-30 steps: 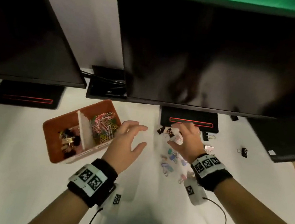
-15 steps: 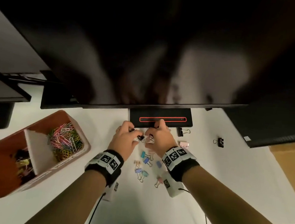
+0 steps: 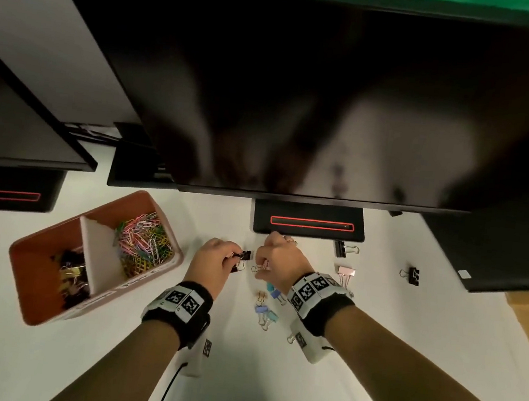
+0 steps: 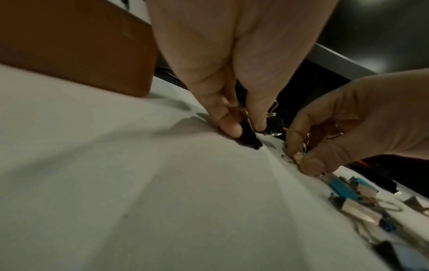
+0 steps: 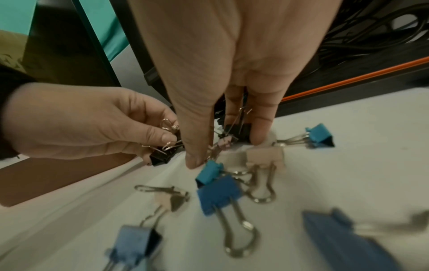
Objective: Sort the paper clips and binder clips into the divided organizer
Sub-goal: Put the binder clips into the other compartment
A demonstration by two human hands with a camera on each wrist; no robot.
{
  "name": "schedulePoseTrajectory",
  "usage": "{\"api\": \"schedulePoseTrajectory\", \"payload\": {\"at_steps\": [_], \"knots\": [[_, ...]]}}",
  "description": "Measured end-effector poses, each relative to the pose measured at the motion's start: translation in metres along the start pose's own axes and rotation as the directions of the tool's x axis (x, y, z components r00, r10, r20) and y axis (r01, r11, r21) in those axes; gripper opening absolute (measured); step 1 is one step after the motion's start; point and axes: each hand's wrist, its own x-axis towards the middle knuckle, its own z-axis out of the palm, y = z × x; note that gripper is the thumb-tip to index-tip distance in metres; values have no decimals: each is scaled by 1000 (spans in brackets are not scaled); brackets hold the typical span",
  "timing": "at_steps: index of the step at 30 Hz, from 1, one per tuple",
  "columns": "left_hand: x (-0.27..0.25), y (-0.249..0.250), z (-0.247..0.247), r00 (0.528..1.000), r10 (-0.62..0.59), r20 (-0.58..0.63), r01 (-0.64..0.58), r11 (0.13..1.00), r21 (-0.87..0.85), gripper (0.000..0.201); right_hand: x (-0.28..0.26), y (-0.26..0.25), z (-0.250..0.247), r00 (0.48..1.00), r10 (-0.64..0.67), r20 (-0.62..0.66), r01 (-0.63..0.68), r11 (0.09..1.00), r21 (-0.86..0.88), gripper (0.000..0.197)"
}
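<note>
Head view: black binder clip, metal handles.

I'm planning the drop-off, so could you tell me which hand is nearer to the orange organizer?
Left. The left hand is just right of the organizer; the right hand lies farther right, beyond it.

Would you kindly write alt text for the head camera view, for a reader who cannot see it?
Over a white desk under dark monitors, the left hand pinches a black binder clip while the right hand pinches a small pale clip. More coloured binder clips lie nearby; at left, an orange divided organizer holds paper clips in one compartment, binder clips in the other.
</note>
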Motion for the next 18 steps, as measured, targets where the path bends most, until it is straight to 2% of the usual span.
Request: {"api": "schedulePoseTrajectory", "payload": {"at_steps": [4,9,15,18], "knots": [[-6,-1,-8,1000,-3,-26,2,1000,-17,16,3,-4,2,1000,-9,22,9,1000,6,20],[-16,0,-21,997,11,-70,-17,996,-86,15,-4,-2,7,1000,-23,-15,24,998,62,21],[-45,18,-57,979,63,-194,-110,964,-243,17,-20,-16,-2,979,-80,-187,119,971,208,19],[-68,17,-92,969,29,-245,-114,934,-337,19,-27,-37,-12,958,-151,-243,211,946,246,19]]}}
